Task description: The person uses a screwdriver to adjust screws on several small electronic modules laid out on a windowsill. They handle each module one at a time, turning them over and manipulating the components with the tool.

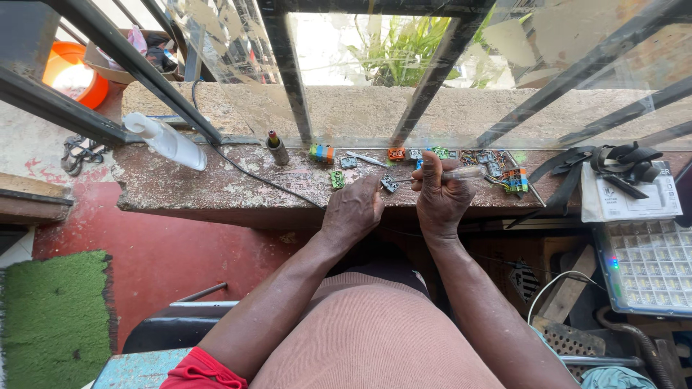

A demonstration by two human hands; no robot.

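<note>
We pinch the small dark connector block (389,184) by its edges in our left hand (353,211), at nine o'clock of our right hand (441,196), which grips a clear-handled screwdriver (461,173) over the worktop (216,189); it looks light, rigid and easily dropped.

Bare forearms, a red sleeve (200,372) at the left elbow, pinkish-brown lap garment (375,338).
</note>
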